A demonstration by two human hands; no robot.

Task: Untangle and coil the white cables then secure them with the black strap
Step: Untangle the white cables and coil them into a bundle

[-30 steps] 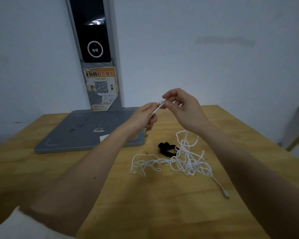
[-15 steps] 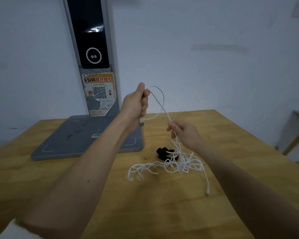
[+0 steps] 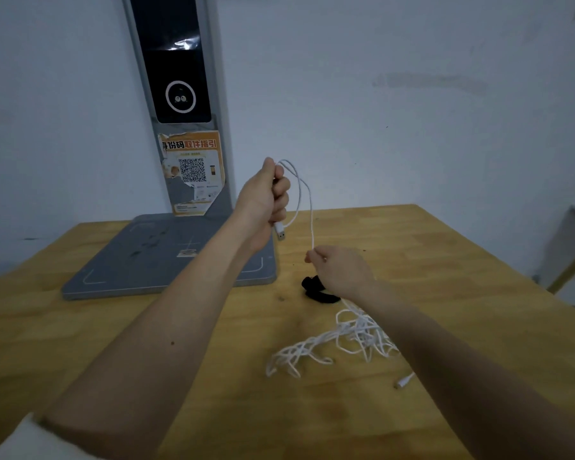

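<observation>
A tangle of thin white cables (image 3: 342,340) lies on the wooden table (image 3: 213,393), partly hidden by my right forearm. My left hand (image 3: 266,200) is raised in a fist round one cable end; a USB plug (image 3: 280,231) hangs below the fist. From the fist a loop of cable arcs over and down to my right hand (image 3: 339,270), which pinches the strand lower, just above the table. The black strap (image 3: 316,290) lies on the table behind my right hand, partly covered by it. A second plug (image 3: 401,382) lies loose at the tangle's near right.
A grey flat base (image 3: 146,260) with an upright post carrying a dark screen (image 3: 176,61) and an orange QR sticker (image 3: 193,171) stands at the table's back left against the white wall. The table's right edge drops off near a pale object (image 3: 571,254).
My left hand rose with the cable end in its fist. My right hand let go near it, dropped toward the table and slid down the strand, drawing out a loop.
</observation>
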